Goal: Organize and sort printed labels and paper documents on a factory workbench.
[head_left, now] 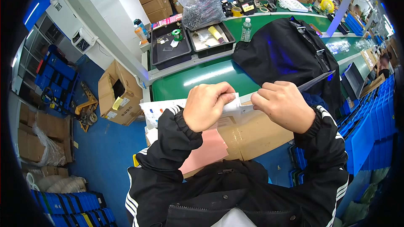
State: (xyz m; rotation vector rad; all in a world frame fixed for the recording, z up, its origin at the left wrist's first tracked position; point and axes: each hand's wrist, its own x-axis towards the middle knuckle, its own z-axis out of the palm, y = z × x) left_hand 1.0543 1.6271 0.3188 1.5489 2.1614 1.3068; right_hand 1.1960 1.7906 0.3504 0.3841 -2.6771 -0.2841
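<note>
My left hand [207, 105] is closed around a small white object [231, 103] held over my lap. My right hand [284, 103] pinches the end of the same white piece and a thin grey strip [313, 81] that sticks out to the right. Both hands meet above a brown cardboard box [252, 136] with a pink sheet [206, 151] lying on it. White printed papers [162, 109] lie under my left wrist. Both sleeves are black with white stripes.
A green conveyor table [189, 82] runs ahead, carrying a black bag [282, 50], two black trays [170, 48] of small parts, a plastic bottle [246, 29] and a bag of dark parts [201, 6]. An open carton [119, 94] stands on the blue floor. Blue bins [366, 130] stack at right. Other people sit far back.
</note>
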